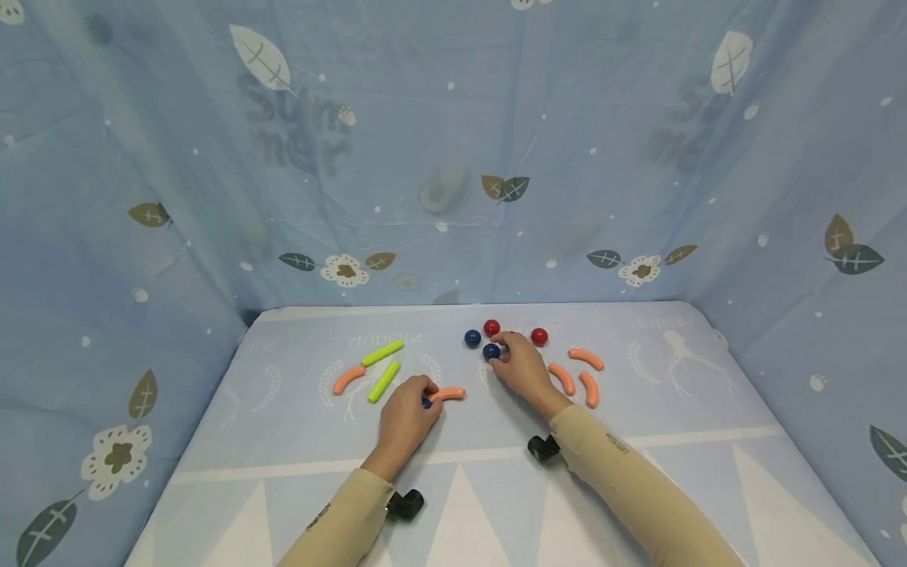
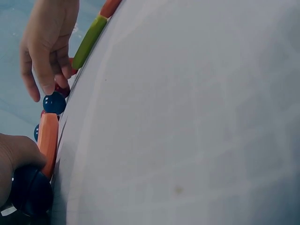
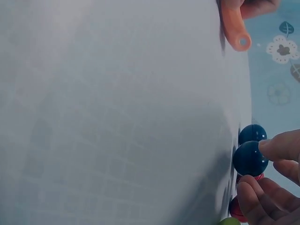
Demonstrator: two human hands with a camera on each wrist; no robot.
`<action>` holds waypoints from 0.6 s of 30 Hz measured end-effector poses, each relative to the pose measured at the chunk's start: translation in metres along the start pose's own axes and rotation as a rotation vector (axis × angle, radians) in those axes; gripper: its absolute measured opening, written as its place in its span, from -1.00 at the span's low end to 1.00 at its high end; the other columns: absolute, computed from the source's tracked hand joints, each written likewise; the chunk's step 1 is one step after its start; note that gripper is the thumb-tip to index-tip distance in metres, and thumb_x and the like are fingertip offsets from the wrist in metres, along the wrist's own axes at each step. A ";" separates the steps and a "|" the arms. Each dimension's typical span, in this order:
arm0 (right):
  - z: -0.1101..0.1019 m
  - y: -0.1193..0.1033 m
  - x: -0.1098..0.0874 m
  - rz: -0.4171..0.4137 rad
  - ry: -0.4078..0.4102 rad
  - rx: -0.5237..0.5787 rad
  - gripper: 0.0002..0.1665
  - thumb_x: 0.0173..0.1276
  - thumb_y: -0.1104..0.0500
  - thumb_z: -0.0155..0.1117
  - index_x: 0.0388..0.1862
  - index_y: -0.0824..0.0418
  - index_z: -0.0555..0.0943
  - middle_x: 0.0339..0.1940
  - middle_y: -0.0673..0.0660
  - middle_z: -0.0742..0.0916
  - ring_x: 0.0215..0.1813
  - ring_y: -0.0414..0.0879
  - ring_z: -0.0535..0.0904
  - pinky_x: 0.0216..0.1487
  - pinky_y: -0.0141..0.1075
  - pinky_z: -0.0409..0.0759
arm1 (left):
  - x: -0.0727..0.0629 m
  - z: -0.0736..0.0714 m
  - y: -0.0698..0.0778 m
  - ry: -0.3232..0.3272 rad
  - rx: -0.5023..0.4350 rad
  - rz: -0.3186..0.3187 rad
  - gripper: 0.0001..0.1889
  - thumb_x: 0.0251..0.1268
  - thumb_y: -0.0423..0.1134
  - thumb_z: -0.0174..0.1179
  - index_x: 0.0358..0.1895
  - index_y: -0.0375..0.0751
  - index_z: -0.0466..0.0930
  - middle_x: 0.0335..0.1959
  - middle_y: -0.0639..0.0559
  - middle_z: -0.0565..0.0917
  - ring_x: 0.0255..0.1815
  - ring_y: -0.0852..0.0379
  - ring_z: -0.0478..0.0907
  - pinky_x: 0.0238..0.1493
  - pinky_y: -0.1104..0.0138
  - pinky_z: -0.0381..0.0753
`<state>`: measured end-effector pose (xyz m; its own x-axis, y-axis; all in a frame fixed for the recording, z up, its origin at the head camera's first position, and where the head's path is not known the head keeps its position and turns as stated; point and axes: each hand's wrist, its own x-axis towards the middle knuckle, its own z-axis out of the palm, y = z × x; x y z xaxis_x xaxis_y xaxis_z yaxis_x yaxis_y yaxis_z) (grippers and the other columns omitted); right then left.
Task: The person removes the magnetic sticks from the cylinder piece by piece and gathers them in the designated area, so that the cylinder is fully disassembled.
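My left hand [image 1: 407, 417] grips a blue ball [image 2: 32, 191], mostly hidden by its fingers in the head view. A curved orange piece [image 1: 450, 393] juts out to the right from beside that ball; the left thumb lies over its near end in the left wrist view. Farther back, my right hand [image 1: 524, 368] pinches a second blue ball [image 3: 251, 159], thumb on one side and fingertips on the other. Close behind it lies another blue ball [image 1: 472, 339]. Red balls [image 1: 492, 327] sit around the right fingers, one mostly hidden behind them.
Left of the hands lie two green sticks [image 1: 383, 382] and another curved orange piece [image 1: 348, 380]. Three more curved orange pieces [image 1: 586, 359] lie right of the right hand. A red ball [image 1: 539, 337] rests near the table's back edge, before a blue curtain [image 1: 439, 118].
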<state>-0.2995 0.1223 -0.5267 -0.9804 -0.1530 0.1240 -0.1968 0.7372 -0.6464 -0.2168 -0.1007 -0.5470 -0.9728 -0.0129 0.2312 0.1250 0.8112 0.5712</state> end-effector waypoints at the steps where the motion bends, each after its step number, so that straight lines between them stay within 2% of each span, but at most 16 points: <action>1: -0.001 0.000 -0.001 -0.006 0.005 -0.001 -0.52 0.33 0.18 0.44 0.22 0.14 0.61 0.14 0.14 0.66 -0.16 -0.08 0.56 -0.08 -0.19 0.60 | 0.000 0.000 0.000 0.000 0.001 0.000 -0.87 0.19 -0.26 0.42 -0.26 -0.03 0.64 -0.36 0.14 0.62 -0.42 0.20 0.45 -0.33 0.29 0.51; 10: -0.002 -0.002 -0.015 -0.062 0.010 0.019 -0.59 0.32 0.20 0.45 0.14 0.13 0.65 0.08 0.12 0.68 -0.10 -0.06 0.60 -0.06 -0.15 0.60 | 0.000 0.001 -0.001 0.004 0.005 0.008 -0.87 0.19 -0.26 0.42 -0.26 -0.03 0.64 -0.35 0.13 0.63 -0.41 0.19 0.46 -0.32 0.27 0.52; 18: 0.001 -0.006 -0.028 -0.132 -0.030 0.031 -0.64 0.32 0.20 0.44 0.10 0.15 0.68 -0.01 0.07 0.70 -0.12 -0.10 0.59 -0.09 -0.18 0.60 | -0.002 0.000 0.000 0.007 0.011 0.030 -0.86 0.18 -0.26 0.42 -0.23 -0.03 0.67 -0.34 0.13 0.62 -0.40 0.20 0.46 -0.31 0.27 0.54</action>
<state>-0.2705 0.1215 -0.5275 -0.9452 -0.2674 0.1876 -0.3236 0.6884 -0.6492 -0.2150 -0.1005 -0.5467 -0.9673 0.0074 0.2536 0.1518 0.8177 0.5553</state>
